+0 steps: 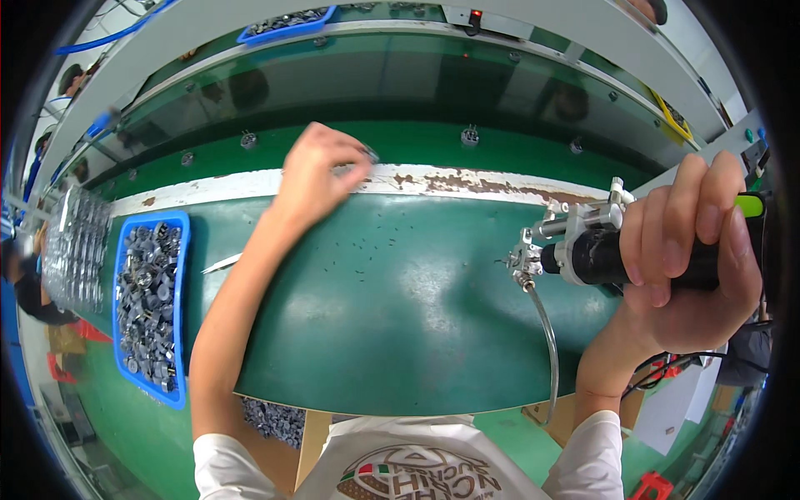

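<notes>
My right hand [687, 242] is wrapped round a black electric screwdriver [596, 256], which lies sideways over the right of the bench. A metal screw-feed head [527, 258] with a clear hose sits at its tip, pointing left. My left hand [321, 167] reaches over the white ledge to the edge of the green conveyor belt. Its fingers are bent together round a small grey part [371, 154], mostly hidden and a little blurred. Several tiny dark screws [360, 246] lie scattered on the green bench top between my hands.
A blue basket [185, 308] full of small grey and black parts stands left of my forearm, near white tweezers [221, 264]. Stacked clear plastic trays [75, 250] stand further left. Along the belt [417, 137] sit spaced parts, one of them a round metal-pinned part [470, 135].
</notes>
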`<action>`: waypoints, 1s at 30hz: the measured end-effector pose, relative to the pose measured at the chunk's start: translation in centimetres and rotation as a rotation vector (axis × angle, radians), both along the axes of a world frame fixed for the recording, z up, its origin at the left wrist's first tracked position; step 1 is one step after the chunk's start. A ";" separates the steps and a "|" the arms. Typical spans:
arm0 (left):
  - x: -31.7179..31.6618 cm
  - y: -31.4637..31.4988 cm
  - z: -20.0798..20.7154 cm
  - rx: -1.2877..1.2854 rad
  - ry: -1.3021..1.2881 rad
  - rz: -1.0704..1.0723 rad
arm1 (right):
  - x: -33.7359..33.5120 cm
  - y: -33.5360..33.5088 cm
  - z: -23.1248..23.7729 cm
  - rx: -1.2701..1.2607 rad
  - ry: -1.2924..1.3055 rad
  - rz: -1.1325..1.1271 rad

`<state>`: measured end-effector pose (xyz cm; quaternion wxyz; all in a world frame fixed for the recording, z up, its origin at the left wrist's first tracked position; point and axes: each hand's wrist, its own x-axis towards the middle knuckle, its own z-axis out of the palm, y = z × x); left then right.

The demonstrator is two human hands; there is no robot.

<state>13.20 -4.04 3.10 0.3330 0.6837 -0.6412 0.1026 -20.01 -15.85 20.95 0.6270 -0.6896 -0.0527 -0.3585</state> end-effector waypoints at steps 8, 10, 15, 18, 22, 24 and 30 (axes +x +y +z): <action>-14.4 3.1 -2.4 -0.009 0.049 -0.360 | 0.9 0.1 -1.0 -0.019 -0.006 0.059; -14.4 3.2 -2.5 -0.031 0.057 -0.362 | 1.0 0.2 -1.3 -0.010 0.032 0.071; -13.7 3.2 -2.5 -0.074 0.136 -0.369 | 1.0 0.6 -1.9 -0.033 0.020 0.076; -13.9 3.0 -2.2 -0.094 0.300 -0.293 | 0.7 0.7 -2.0 -0.046 -0.002 0.066; -13.9 2.9 -2.0 -0.124 0.289 -0.346 | 0.0 0.7 -2.1 -0.061 -0.026 0.046; -13.4 2.8 -2.0 -0.126 0.260 -0.348 | -0.3 0.5 -1.9 -0.066 -0.038 0.026; -11.4 1.9 -2.4 -0.170 0.201 -0.084 | -0.5 -0.8 -1.6 -0.073 -0.054 -0.041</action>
